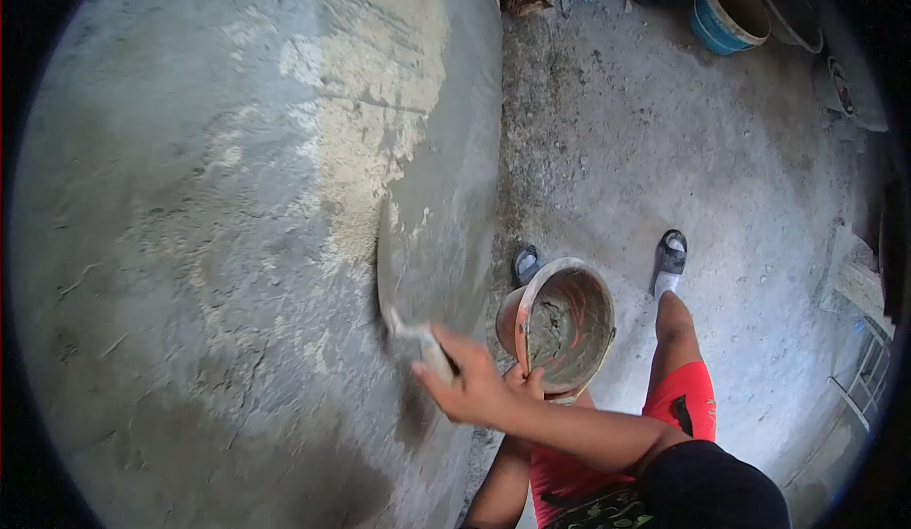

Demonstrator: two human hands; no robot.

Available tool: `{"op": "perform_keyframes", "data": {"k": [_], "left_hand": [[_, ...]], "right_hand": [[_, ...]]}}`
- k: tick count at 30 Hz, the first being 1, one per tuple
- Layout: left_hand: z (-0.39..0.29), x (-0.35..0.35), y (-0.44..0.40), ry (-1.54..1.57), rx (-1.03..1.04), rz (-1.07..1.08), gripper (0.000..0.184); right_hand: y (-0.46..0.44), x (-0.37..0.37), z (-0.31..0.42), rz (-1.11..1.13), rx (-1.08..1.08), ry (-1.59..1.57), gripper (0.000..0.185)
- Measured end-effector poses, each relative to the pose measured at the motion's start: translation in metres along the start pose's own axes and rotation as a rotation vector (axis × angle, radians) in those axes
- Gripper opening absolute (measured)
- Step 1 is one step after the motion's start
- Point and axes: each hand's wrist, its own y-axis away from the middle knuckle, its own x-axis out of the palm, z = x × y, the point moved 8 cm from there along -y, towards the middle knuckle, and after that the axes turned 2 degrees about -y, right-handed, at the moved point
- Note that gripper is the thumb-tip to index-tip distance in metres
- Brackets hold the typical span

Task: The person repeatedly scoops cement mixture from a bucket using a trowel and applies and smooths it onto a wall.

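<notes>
My right hand is wrapped round the handle of a trowel. The trowel's long blade lies edge-on along the wall, where smooth wet grey plaster meets a rough pale patch. Below and right of the blade, my left hand grips the near rim of a bucket, partly behind my right forearm. The bucket is tilted, its mouth facing up, and holds some wet grey mortar.
My feet, in dark sandals, stand on the rough concrete floor either side of the bucket's far rim. Blue buckets and other tubs line the far edge. A metal frame lies at the right.
</notes>
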Motion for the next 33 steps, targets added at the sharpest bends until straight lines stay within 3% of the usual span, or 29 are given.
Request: {"op": "perform_keyframes", "data": {"k": [1,3,4,5,6,7,8,10,11,16,18,20,23,24,25,26,28,29,30,32,33], "left_hand": [[0.022,0.005,0.002,-0.001,0.009,0.001,0.028],[0.083,-0.02,0.004,-0.066,0.158,-0.384,0.02],[0.054,-0.025,0.004,-0.065,0.171,-0.387,0.02],[0.0,-0.022,0.005,0.02,0.203,-0.261,0.024],[-0.033,-0.018,0.006,0.101,0.235,-0.13,0.031],[0.038,-0.026,-0.004,-0.052,0.1,-0.151,0.041],[0.005,-0.026,0.003,-0.052,0.108,-0.156,0.041],[-0.058,-0.016,0.024,-0.177,0.121,-0.012,0.035],[-0.061,-0.015,0.027,-0.184,0.123,-0.016,0.035],[-0.055,-0.02,0.04,0.031,0.023,-0.123,0.022],[-0.053,-0.022,0.046,0.107,-0.009,-0.174,0.02],[-0.051,-0.024,0.054,0.181,-0.038,-0.223,0.019],[-0.074,-0.022,0.074,0.086,0.051,-0.237,0.015],[-0.084,-0.023,0.084,0.035,0.084,-0.24,0.015],[-0.101,-0.019,0.091,0.224,0.071,-0.299,0.013],[-0.109,-0.016,0.092,0.221,0.078,-0.287,0.013],[-0.107,-0.018,0.103,0.492,-0.133,-0.374,0.011],[-0.114,-0.015,0.106,0.503,-0.127,-0.365,0.011],[-0.124,-0.018,0.104,0.441,-0.107,-0.371,0.015],[-0.145,-0.028,0.107,0.271,-0.052,-0.391,0.025],[-0.161,-0.028,0.112,0.314,-0.036,-0.402,0.023]], "right_hand": [[0.013,-0.006,0.013,0.021,-0.044,-0.071,0.044],[0.016,-0.014,0.02,0.046,-0.101,-0.139,0.048],[0.007,-0.02,-0.009,0.042,0.096,-0.128,0.048],[-0.002,-0.023,-0.036,0.041,0.294,-0.117,0.049],[-0.02,-0.019,-0.049,0.04,0.284,-0.124,0.049],[-0.045,-0.02,-0.058,0.0,0.213,-0.058,0.049],[-0.058,-0.02,-0.052,-0.035,0.143,0.008,0.05],[-0.044,0.003,-0.02,0.018,0.026,0.047,0.05],[-0.029,0.015,0.003,0.07,-0.077,0.09,0.05],[0.054,-0.008,0.023,0.281,-0.088,-0.101,0.047],[0.038,-0.032,0.005,0.101,-0.004,-0.054,0.047],[-0.028,-0.041,-0.009,0.028,0.259,-0.06,0.044],[-0.086,-0.025,0.005,-0.144,0.087,-0.109,0.039],[-0.08,-0.007,0.017,-0.025,0.104,-0.023,0.039],[-0.07,0.003,0.026,0.091,0.12,0.068,0.039],[-0.046,0.0,0.033,0.229,0.093,0.046,0.043],[0.018,-0.037,0.043,0.433,0.021,0.001,0.05],[0.043,-0.068,0.049,0.501,-0.023,-0.022,0.053],[0.06,-0.109,0.066,0.692,0.129,0.086,0.054],[0.081,-0.191,0.065,0.622,-0.017,0.157,0.052],[0.084,-0.237,0.07,0.614,0.235,0.206,0.051]]}}
